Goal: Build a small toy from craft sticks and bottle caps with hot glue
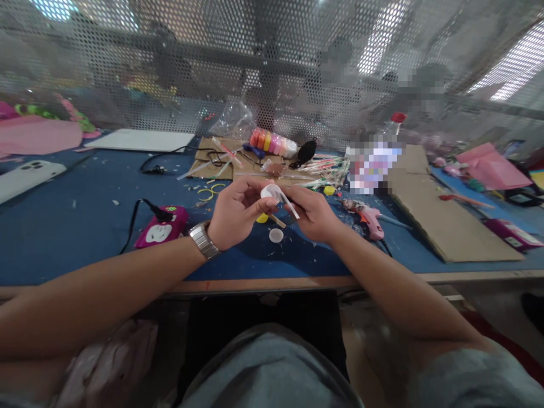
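Note:
Between my two hands is a curled white strip [289,204], bent round at its left end; whether it is paper or plastic I cannot tell. My left hand [238,212], with a metal watch [204,240] on its wrist, pinches the curved end between thumb and fingers. The straighter end lies against the fingers of my right hand [314,214], which are closed on it. Below the hands, a small round white cap [276,235] rests on the blue table. A yellow piece [262,218] and a short wooden stick [278,222] show just under the strip.
A pink glue gun [373,222] lies to the right, beside a long cardboard sheet [450,221]. On the left is a magenta power socket [164,228] with a plugged cable. Behind the hands are colourful small pots [272,143] and a pile of sticks [325,165]. A perforated metal screen [255,62] stands behind.

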`<state>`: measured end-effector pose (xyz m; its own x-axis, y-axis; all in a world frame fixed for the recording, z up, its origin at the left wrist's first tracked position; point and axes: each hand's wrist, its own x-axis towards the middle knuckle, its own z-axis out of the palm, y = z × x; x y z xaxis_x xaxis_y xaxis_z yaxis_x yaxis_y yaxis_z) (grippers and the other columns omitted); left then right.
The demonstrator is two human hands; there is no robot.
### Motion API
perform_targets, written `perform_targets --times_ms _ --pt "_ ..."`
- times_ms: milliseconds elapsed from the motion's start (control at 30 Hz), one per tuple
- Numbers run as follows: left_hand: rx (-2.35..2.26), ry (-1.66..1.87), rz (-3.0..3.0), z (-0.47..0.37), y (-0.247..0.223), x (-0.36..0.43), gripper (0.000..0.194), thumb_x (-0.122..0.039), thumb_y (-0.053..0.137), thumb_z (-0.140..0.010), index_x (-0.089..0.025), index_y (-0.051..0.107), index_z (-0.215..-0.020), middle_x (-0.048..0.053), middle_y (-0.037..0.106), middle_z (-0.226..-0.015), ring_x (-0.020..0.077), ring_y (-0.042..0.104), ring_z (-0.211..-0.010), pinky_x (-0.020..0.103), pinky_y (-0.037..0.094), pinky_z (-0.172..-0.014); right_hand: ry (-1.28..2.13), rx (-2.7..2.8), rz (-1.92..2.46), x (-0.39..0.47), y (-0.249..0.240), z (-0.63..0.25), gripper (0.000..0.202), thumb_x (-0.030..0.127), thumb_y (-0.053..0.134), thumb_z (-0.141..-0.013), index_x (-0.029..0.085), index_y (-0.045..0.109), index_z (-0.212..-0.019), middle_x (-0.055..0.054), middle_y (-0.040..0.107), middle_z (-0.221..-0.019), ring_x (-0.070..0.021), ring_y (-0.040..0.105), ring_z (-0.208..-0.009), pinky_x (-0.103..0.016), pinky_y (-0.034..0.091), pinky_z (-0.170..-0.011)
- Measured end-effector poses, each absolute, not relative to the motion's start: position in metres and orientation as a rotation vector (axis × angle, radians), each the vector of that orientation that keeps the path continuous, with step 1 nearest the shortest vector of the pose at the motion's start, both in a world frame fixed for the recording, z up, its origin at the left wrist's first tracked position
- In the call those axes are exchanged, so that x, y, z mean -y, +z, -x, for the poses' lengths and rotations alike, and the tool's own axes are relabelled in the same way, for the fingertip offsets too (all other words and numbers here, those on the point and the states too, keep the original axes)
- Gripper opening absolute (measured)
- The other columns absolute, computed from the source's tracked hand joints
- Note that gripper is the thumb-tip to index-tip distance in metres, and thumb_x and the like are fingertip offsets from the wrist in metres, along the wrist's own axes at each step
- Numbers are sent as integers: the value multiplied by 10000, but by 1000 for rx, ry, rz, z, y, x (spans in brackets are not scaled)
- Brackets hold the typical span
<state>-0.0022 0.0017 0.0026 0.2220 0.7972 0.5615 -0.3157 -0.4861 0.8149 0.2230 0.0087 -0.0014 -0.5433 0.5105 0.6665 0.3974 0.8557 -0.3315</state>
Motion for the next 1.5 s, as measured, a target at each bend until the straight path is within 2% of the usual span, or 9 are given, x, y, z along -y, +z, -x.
perform_targets --times_ms 100,267,500,733,933,1133,1267,1367,1500 --pt "-468 1449 -1577 2 0 -3 399 -437 991 -849 -171 736 -1004 41 844 -891 157 808 -735 243 660 -673 167 2204 643 -9 -2 -222 411 387 475 -1190 246 657 -1530 -136 808 -1272 -281 775 -1115 -409 609 -952" --pt "-484 1429 -1575 3 0 -1 456 -445 1031 -789 -171 745 -1016 45 852 -896 157 803 -728 243 664 -674 178 2216 614 -9 0 -222 407 392 467 -1195 248 664 -1520 -137 817 -1271 -272 781 -1104 -409 617 -949" --pt "-481 1376 -1576 5 1 -2 453 -516 949 -884 -153 757 -1076 72 859 -927 167 821 -734 251 672 -662 234 2203 623 -9 0 -223 442 451 458 -1193 217 691 -1487 -168 804 -1295 -287 773 -1129 -451 613 -1001" --pt "-521 1332 -1553 4 5 0 473 -526 970 -854 -145 755 -1032 69 848 -893 160 803 -715 261 675 -670 263 2178 639 -7 -1 -222 404 430 479 -1189 212 706 -1441 -161 809 -1272 -283 776 -1137 -442 613 -1009" --pt "-555 1319 -1555 3 6 1 478 -510 1019 -784 -165 755 -985 36 825 -846 157 778 -691 271 676 -659 222 2199 594 -7 1 -220 355 413 495 -1185 227 722 -1384 -136 822 -1183 -273 780 -1075 -404 615 -948" --pt "-533 1284 -1522 5 4 0 484 -545 954 -868 -147 754 -1058 73 847 -896 167 791 -716 293 675 -684 238 2189 570 -7 3 -220 392 457 470 -1193 224 741 -1353 -136 816 -1178 -271 776 -1075 -402 606 -946" --pt "-496 1267 -1412 5 1 -2 500 -554 938 -888 -151 753 -1117 77 852 -939 187 823 -737 294 674 -676 252 2190 593 -7 3 -222 464 510 459 -1191 215 722 -1435 -160 810 -1285 -285 776 -1135 -433 606 -1000" --pt "-463 1266 -1348 3 -1 -3 509 -565 949 -871 -161 758 -1116 48 830 -896 171 806 -708 282 666 -663 236 2197 608 -8 3 -223 521 553 445 -1187 208 703 -1480 -166 811 -1296 -290 781 -1123 -444 613 -985" --pt "-441 1272 -1300 2 -1 -3 498 -600 916 -895 -179 764 -1112 26 796 -860 163 784 -714 290 671 -673 225 2205 623 -8 3 -223 517 539 456 -1186 201 701 -1491 -171 812 -1321 -298 782 -1168 -450 612 -1017"
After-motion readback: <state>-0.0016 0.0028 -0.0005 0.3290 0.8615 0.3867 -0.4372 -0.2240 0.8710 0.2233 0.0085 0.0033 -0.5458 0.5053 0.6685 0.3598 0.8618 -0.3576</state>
